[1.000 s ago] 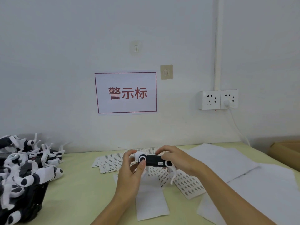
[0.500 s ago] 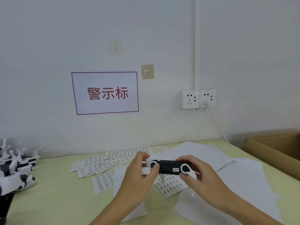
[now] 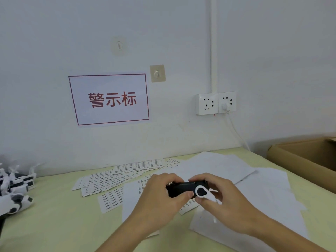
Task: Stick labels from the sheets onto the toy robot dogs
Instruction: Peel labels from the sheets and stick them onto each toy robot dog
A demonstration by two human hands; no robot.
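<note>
I hold a black and white toy robot dog [image 3: 183,189] in both hands above the table, low in the middle of the view. My left hand [image 3: 161,195] grips its left end, thumb pressed on the black body. My right hand [image 3: 218,195] curls round its right end, where a white leg with a black round joint [image 3: 201,192] shows. Label sheets [image 3: 116,176] printed with small dark labels lie fanned on the table behind and under my hands. Any label on the dog is hidden by my fingers.
A heap of black and white toy dogs [image 3: 14,190] sits at the left edge. Blank white sheets [image 3: 254,188] cover the right half of the yellow-green table [image 3: 54,224]. An open cardboard box [image 3: 309,157] stands at the far right. A wall sign and sockets [image 3: 216,103] are behind.
The view has swung right and both hands with the dog have shifted right. My left thumb now covers the dog's left end, hiding the white joint and the label seen earlier.
</note>
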